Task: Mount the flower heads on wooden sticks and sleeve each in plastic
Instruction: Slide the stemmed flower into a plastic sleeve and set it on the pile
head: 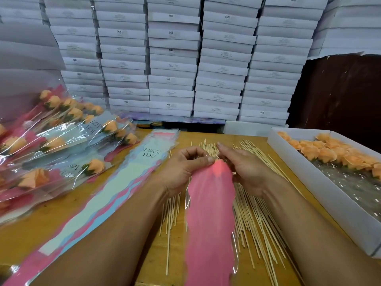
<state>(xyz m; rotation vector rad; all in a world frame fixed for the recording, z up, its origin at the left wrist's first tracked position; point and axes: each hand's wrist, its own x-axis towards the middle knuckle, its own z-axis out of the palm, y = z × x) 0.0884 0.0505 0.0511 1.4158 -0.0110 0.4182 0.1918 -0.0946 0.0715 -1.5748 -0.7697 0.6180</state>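
Note:
A long pink plastic sleeve (210, 219) hangs between my hands over the pile of wooden sticks (255, 219). My left hand (185, 166) pinches its top edge with thumb and fingers. My right hand (245, 170) holds the top from the other side, fingers curled at the opening; an orange shape shows faintly through the pink near the top. Loose orange flower heads (327, 153) lie in a white box (329, 199) on the right. A stack of flat "LOVE YOU" sleeves (115, 188) lies to the left of my hands.
Finished sleeved flowers (51, 141) are heaped at the left on the wooden table (37, 232). White cartons (173, 58) are stacked high behind the table. A dark panel stands at the back right.

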